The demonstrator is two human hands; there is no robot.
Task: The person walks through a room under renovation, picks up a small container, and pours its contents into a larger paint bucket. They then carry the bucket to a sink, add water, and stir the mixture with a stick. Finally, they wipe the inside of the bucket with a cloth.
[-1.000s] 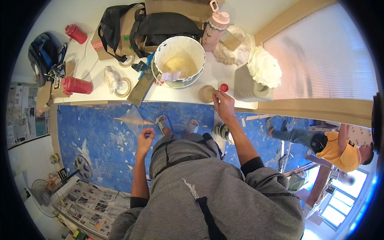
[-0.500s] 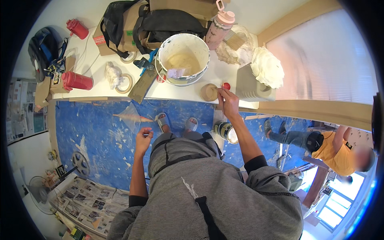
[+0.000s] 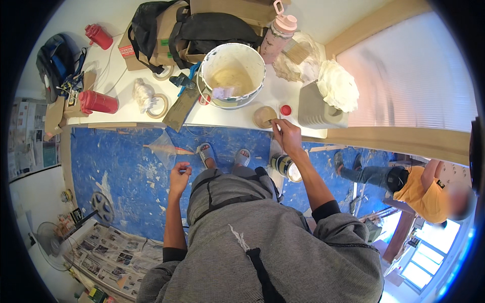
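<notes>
The right hand [image 3: 288,136] is pinched at a round tan tub [image 3: 262,117] near the front edge of the desk [image 3: 127,108], its grip unclear, while the left hand [image 3: 179,178] hangs half-open.

Small round tan container [image 3: 263,117], on white tabletop [image 3: 227,117] close to front edge.

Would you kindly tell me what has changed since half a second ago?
The right hand has shifted slightly left and toward the wearer, no longer overlapping the red cap. The left hand, white bucket and round tan object look unmoved.
</notes>
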